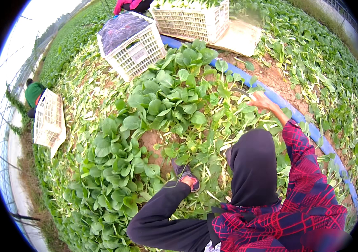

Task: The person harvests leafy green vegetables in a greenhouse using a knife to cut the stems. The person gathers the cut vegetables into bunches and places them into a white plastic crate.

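My right hand (260,101), in a red-and-navy plaid sleeve, reaches out over low leafy greens at the right of centre. A narrow, curved metal blade (241,91) projects from its fingers among the leaves; the handle is hidden in the hand. My left hand is out of view. Dense leafy green plants (160,104) with broad rounded leaves stand before me and curve down to the lower left. Cut stems and loose yellowing leaves lie around the hand. My bent knee and one shoe (191,183) are among the plants.
A blue hose (279,100) runs past my hand. Ahead stand a white plastic crate (139,55) topped with dark netting and another crate (191,23) full of greens beside a flat board (243,36). A co-worker (131,4) is behind them; another (35,94) bends by a crate (49,118) at left.
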`<state>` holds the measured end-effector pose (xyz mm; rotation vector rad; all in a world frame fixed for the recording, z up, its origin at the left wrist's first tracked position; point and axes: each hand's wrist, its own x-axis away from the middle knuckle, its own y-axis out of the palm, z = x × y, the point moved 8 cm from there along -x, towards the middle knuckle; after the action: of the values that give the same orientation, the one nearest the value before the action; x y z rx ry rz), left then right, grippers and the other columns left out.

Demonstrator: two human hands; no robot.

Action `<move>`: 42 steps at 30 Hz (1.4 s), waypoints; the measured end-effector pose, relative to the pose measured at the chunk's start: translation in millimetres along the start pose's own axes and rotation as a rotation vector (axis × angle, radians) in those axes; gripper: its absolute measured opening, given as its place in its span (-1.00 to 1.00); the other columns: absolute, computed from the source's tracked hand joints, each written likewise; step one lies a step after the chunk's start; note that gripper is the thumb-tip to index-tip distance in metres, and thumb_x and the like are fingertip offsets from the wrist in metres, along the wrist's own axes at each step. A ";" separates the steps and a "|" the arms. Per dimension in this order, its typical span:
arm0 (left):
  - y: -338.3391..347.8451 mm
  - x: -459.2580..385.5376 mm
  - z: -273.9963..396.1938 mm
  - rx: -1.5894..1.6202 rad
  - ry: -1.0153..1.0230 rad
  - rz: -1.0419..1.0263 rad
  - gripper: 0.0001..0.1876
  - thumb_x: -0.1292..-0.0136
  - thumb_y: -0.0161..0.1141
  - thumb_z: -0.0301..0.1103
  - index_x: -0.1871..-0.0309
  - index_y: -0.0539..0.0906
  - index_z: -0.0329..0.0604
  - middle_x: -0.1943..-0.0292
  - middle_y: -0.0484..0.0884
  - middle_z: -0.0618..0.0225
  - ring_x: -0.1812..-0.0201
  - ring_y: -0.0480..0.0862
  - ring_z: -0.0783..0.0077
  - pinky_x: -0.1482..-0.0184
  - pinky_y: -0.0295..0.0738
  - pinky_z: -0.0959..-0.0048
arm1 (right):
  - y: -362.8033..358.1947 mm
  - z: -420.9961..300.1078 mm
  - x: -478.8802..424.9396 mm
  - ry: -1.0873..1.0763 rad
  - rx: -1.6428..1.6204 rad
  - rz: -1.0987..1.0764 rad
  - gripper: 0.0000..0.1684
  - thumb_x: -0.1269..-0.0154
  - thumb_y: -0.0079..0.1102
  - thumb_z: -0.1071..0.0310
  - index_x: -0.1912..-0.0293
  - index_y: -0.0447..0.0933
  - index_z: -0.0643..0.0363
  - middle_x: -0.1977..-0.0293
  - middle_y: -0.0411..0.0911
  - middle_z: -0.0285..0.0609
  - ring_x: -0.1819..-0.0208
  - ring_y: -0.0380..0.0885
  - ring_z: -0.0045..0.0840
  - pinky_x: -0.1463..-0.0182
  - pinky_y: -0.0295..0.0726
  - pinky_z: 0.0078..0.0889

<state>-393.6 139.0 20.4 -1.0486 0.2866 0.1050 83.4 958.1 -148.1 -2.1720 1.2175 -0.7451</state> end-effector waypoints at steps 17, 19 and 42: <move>602.7 263.9 788.5 0.029 2.105 -0.565 -0.90 0.07 0.09 -0.50 0.42 0.54 -0.20 0.47 0.51 0.24 0.32 0.55 0.25 0.18 0.40 0.33 | 116.5 30.2 -231.3 0.056 -0.803 0.030 -0.59 -0.29 -0.09 0.11 0.51 0.21 0.25 0.75 0.21 -0.34 0.81 0.31 -0.63 0.72 0.40 -0.54; 627.3 285.7 804.0 -0.047 2.226 -0.457 -0.90 0.06 0.10 -0.47 0.41 0.55 -0.18 0.43 0.53 0.25 0.23 0.53 0.26 0.08 0.35 0.31 | 121.4 42.3 -242.9 0.145 -0.896 0.106 -0.56 -0.27 -0.07 0.13 0.56 0.22 0.28 0.77 0.23 -0.29 0.82 0.29 -0.61 0.72 0.41 -0.49; 732.0 157.4 777.5 -0.704 2.080 -0.076 -0.84 -0.02 0.08 -0.37 0.29 0.45 -0.07 0.44 0.47 0.36 0.21 0.45 0.35 0.01 0.22 0.28 | 166.1 29.4 -348.2 -0.005 -0.439 -0.178 -0.51 -0.35 -0.27 0.24 0.58 0.23 0.46 0.67 0.37 0.12 0.75 0.51 -0.25 0.65 0.47 -0.29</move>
<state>-262.4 1168.6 -276.1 -1.5001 2.1831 -1.1170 -145.8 1193.4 -352.4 -2.6643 1.2915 -0.5807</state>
